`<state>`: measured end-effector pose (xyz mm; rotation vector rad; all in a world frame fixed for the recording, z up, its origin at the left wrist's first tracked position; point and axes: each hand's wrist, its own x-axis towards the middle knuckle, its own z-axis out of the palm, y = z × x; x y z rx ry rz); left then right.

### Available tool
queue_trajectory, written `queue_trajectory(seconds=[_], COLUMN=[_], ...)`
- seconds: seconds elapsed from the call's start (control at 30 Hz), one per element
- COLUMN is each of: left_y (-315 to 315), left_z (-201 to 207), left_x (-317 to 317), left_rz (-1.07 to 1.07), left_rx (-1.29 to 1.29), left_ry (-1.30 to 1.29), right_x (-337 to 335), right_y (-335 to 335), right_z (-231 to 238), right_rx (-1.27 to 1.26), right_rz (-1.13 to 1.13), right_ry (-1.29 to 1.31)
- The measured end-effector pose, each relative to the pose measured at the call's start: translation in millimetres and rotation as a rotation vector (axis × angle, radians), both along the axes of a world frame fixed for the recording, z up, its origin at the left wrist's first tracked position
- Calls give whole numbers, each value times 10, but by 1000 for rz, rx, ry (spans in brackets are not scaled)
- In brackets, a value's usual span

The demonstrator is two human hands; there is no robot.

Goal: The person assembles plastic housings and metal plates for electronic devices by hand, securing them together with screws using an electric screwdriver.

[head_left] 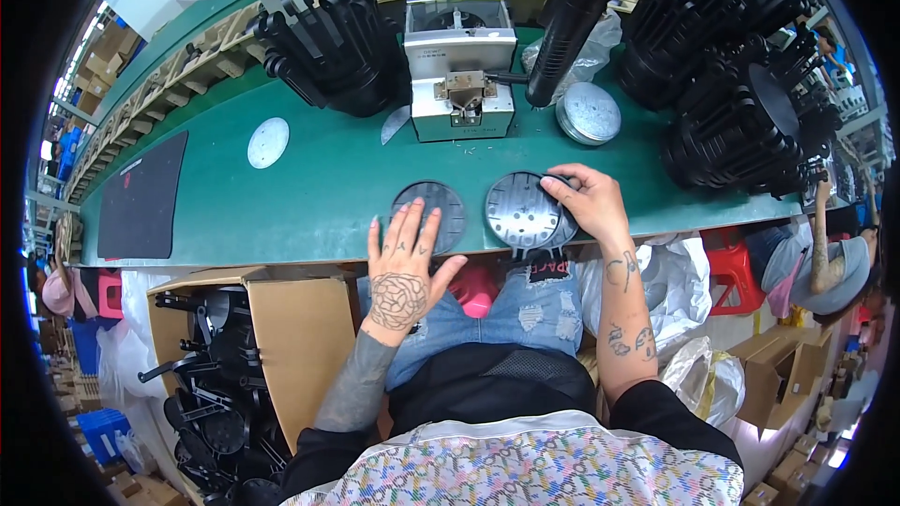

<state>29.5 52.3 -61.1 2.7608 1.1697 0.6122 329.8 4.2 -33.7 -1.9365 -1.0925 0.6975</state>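
Observation:
My left hand (405, 267) lies flat with fingers spread on a dark round disc (448, 215) near the table's front edge. To its right, my right hand (592, 201) pinches the rim of a silver metal disc (521, 215) dotted with holes, thumb on top and fingers at its far edge. Beneath that disc a black round part (566, 227) shows, with black prongs sticking out over the front edge. Whether the two are joined I cannot tell. Farther back on the right sit stacked plain metal discs (589, 114).
A small bench machine (461, 84) stands mid-table, with a black power screwdriver (574, 28) hanging beside it. Bundled black parts stand left (337, 52) and right (727, 112). One metal disc (268, 142) and a dark mat (142, 197) lie left. Below, a carton (305, 347) holds black parts.

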Motion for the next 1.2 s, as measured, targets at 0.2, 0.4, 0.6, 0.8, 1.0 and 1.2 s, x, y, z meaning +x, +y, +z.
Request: queue_trajectory(seconds=[0.2,0.4,0.6,0.8,1.0,1.2], left_y=[-18,-13,-93,-77,-14,-38], left_z=[87,144,54,144,129,8], left_x=[246,537,405,306,151,207], left_rz=[-173,-334,-210,-168,-125,-125], left_rx=[-3,-12,7,-36,-77,-9], left_ry=[-148,-65,-52,-92,-81,-51], right_x=[-273,-167,-86,-129,-118,-165], right_y=[17,-76,-155,-126,-135,-118], right_z=[-12,-130,-196,-291,-339,-328], right_rx=[59,191,152,269,271,215], right_rz=[-118,-108,-265,-283,-281,-262], right_ry=[-278,-212,-348,-678,-697,-663])
